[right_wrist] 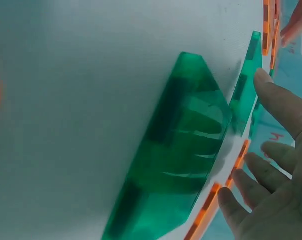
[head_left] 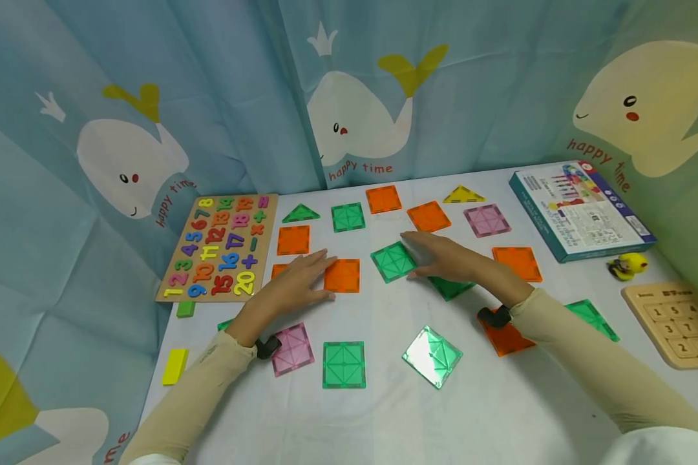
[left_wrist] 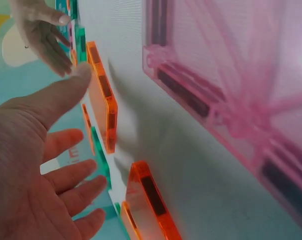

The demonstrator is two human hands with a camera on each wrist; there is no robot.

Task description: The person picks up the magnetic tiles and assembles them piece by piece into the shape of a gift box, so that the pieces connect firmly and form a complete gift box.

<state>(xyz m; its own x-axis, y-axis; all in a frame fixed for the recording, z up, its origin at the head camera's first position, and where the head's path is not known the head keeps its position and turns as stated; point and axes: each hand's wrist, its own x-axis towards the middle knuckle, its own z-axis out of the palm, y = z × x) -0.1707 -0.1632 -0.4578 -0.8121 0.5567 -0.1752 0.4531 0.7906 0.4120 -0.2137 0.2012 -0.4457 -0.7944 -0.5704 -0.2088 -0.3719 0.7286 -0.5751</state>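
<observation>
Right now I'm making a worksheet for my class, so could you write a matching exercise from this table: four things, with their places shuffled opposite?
1. Left hand
2. Right hand
3. Number board
4. Box

A. Just behind a small green block
B. Beside a green tile
C. Behind a yellow toy
D. Beside an orange tile

Pairs: 1-D, 2-B, 3-A, 4-C

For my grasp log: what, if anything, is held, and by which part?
Nothing is held: the left hand is beside an orange square magnetic tile, the right hand beside a green square magnetic tile, fingers apart; contact is unclear.
</observation>
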